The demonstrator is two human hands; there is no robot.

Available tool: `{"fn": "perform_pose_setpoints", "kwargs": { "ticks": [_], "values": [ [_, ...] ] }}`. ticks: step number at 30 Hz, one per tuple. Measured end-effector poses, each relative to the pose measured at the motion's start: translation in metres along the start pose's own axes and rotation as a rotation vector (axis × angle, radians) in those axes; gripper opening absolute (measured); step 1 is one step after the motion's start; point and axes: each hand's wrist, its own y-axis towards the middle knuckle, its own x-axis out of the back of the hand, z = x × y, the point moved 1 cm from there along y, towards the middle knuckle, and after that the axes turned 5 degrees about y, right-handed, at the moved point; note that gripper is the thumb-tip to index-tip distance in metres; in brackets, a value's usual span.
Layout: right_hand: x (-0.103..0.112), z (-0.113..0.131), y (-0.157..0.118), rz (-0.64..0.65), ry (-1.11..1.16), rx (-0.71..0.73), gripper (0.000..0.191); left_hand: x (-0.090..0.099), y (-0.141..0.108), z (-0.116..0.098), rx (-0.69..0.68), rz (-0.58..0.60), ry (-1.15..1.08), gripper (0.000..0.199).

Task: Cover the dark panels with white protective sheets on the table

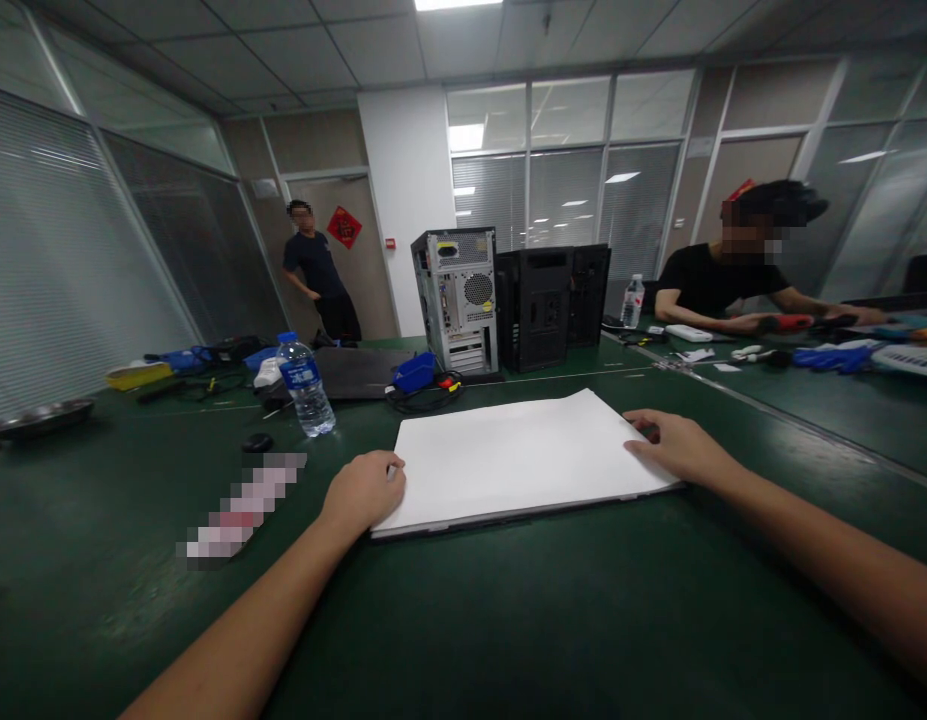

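Observation:
A wide white sheet [500, 450] lies in front of me on a thin, dark-edged panel [508, 515]. Its far right corner curls up slightly. At the left edge, my left hand [367, 488] is closed, with fingers curled round the side of the sheet. My right hand [677, 447] grips the right edge, its thumb and bent fingers at the border. Whether the fingers also hold the panel beneath cannot be made out.
Beyond the sheet stand an opened computer case [455, 300] and a black case [542, 305]. A water bottle [307, 385], a blue connector [414, 370] with cable and a black mouse-like object [258, 442] sit left on the green table [523, 620]. A seated co-worker [722, 280] handles tools; another person [318, 265] stands behind.

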Motion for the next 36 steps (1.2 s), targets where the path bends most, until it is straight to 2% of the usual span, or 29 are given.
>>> {"fn": "perform_pose_setpoints", "kwargs": {
  "ticks": [6, 14, 20, 25, 36],
  "values": [
    [0.003, 0.003, -0.002, 0.052, -0.057, -0.035, 0.061, 0.003, -0.001, -0.001, -0.002, -0.001, 0.012, 0.038],
    [0.004, 0.004, -0.003, 0.077, -0.112, -0.05, 0.052, -0.001, 0.0, 0.0, -0.014, -0.008, -0.014, 0.039],
    [0.001, 0.001, -0.001, 0.103, -0.122, -0.02, 0.05, -0.005, 0.001, -0.001, -0.095, -0.046, -0.034, 0.05],
    [-0.001, -0.002, 0.0, 0.112, -0.128, -0.01, 0.051, -0.009, 0.001, -0.002, -0.148, -0.002, -0.052, 0.057],
    [-0.002, -0.002, 0.0, 0.102, -0.136, -0.017, 0.051, -0.017, 0.001, -0.006, -0.18, 0.002, -0.078, 0.058]
  ]
}}
